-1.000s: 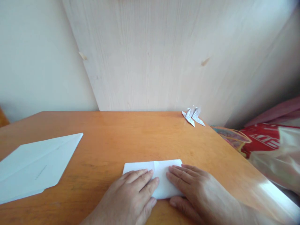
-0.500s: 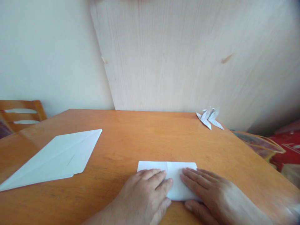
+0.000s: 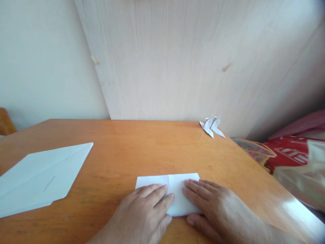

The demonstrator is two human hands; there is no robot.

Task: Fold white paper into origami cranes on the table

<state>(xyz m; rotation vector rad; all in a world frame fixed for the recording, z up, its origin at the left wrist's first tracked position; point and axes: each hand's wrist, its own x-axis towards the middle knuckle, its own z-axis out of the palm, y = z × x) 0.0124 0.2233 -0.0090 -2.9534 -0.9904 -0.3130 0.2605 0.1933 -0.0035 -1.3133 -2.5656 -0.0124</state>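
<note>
A folded sheet of white paper lies flat on the wooden table near its front edge, with a crease running down its middle. On its left part rests my left hand, fingers stretched out and pressing down, the thumb by the near edge. My right hand lies flat over the right part, its fingers extended and its thumb just off the near edge. Both palms cover the paper's outer sides, so these are hidden.
Another larger stack of white paper lies at the left of the table. Small folded paper shapes stand at the far right corner. Beyond the right edge are a red bag and other bags. A chair back shows at far left.
The view has turned to the right, so everything appears shifted left. Both hands stay flat on the folded paper, in nearly the same pose.
</note>
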